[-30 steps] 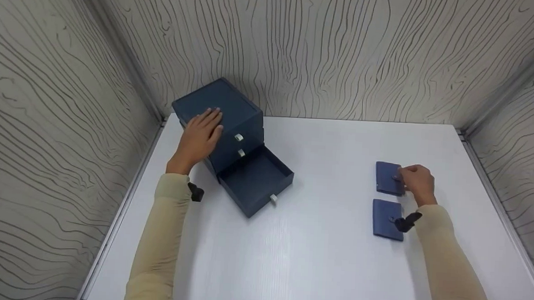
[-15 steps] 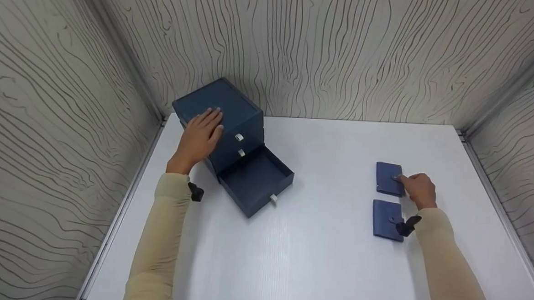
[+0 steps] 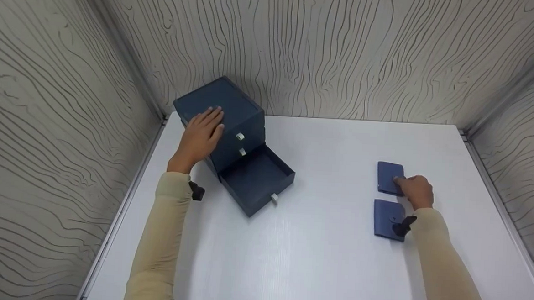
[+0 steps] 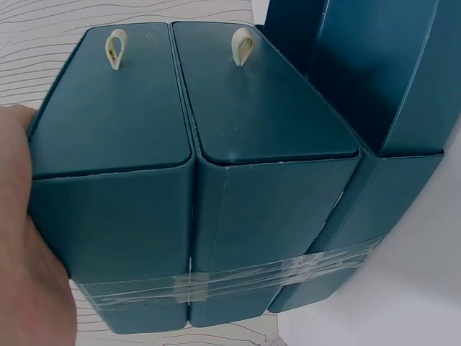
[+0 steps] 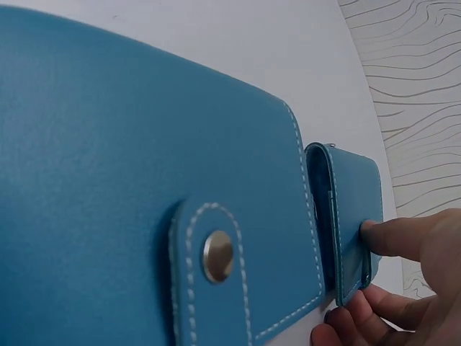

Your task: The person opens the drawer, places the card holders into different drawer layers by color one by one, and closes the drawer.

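My left hand (image 3: 199,139) rests with its fingers spread on top of a dark blue chest of drawers (image 3: 228,102) at the back left. The lowest drawer (image 3: 256,179) is pulled out, and nothing lies in it. At the right, my right hand (image 3: 418,190) pinches the right edge of the farther blue wallet (image 3: 387,174). In the right wrist view the thumb presses on this wallet's (image 5: 353,187) face while the other fingers curl under its edge. Nearer to me lies a second blue wallet (image 3: 386,218), whose strap has a metal snap (image 5: 218,256).
Pale loop tabs (image 4: 243,47) serve as pulls on the chest's drawers, and clear tape (image 4: 238,281) wraps round its side. The white table (image 3: 316,253) is bordered by patterned walls (image 3: 322,57) at the back and both sides.
My right hand has shifted slightly toward me, from the strap's end to a pinch on the farther wallet, thumb over its snap. The left hand and the chest stay put.
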A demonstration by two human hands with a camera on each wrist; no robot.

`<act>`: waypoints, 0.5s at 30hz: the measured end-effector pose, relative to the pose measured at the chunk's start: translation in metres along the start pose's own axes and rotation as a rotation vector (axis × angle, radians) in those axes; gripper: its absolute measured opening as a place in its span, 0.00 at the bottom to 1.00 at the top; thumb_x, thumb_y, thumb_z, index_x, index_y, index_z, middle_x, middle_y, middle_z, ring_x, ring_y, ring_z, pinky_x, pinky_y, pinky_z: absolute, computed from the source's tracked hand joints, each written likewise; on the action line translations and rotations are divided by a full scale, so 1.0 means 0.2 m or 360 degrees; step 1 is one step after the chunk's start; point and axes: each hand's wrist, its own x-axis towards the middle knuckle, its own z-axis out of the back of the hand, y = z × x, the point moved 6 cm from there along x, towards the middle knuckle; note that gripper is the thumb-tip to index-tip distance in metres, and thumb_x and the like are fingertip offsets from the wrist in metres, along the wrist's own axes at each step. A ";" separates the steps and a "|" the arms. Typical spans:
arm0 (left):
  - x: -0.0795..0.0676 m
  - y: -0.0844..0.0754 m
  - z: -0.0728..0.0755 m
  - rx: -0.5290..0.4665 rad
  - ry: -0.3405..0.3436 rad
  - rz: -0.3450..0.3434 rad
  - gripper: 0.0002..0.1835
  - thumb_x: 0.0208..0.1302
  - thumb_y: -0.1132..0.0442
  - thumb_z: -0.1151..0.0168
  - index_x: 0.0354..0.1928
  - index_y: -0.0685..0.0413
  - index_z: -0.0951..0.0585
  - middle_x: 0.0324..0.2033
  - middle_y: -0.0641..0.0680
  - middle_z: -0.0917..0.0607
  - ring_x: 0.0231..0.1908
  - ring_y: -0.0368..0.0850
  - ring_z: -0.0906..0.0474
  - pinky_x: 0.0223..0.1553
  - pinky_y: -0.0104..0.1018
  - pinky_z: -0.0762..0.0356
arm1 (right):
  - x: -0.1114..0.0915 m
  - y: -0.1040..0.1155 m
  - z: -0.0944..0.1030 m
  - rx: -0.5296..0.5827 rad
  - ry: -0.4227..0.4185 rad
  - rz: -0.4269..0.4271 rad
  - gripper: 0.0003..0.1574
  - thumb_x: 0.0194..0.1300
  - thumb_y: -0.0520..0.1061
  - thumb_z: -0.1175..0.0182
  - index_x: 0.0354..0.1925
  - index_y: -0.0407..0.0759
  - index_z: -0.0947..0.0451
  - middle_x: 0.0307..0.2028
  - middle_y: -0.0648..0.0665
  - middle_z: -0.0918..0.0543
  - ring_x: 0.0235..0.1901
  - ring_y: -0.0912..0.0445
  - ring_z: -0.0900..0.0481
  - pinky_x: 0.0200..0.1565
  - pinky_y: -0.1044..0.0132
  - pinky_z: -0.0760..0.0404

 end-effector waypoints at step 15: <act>0.00 0.01 -0.01 0.0011 0.0026 0.0026 0.31 0.89 0.46 0.63 0.84 0.50 0.39 0.84 0.52 0.39 0.85 0.52 0.48 0.86 0.55 0.53 | 0.04 -0.03 -0.03 0.0117 -0.0019 -0.0134 0.43 0.77 0.58 0.47 0.69 0.21 0.31 0.54 0.32 0.23 0.53 0.43 0.25 0.50 0.57 0.23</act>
